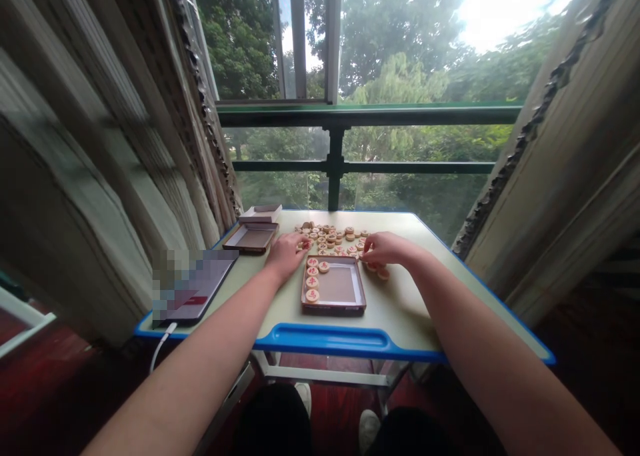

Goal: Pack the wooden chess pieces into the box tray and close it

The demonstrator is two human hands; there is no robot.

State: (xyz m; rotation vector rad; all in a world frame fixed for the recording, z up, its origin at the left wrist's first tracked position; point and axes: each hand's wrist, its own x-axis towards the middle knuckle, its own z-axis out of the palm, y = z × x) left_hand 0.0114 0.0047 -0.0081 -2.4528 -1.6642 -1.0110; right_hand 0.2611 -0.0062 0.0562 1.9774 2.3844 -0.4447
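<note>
A brown tray box [334,305] lies on the small table [400,309] in front of me, with a few round wooden game pieces [313,282] lined along its left inner edge. Many more loose pieces [331,237] lie scattered just behind the tray. My left hand [286,254] rests at the tray's far left corner, fingers curled onto a piece at the pile's edge. My right hand [383,249] is at the tray's far right corner, fingers pinched on a piece, with a few pieces under it.
A second brown tray [250,238] and a pale lid [261,213] sit at the table's back left. A dark tablet [197,289] with a white cable [160,347] lies at the near left. Curtains hang on both sides, and a green window rail [370,115] runs behind.
</note>
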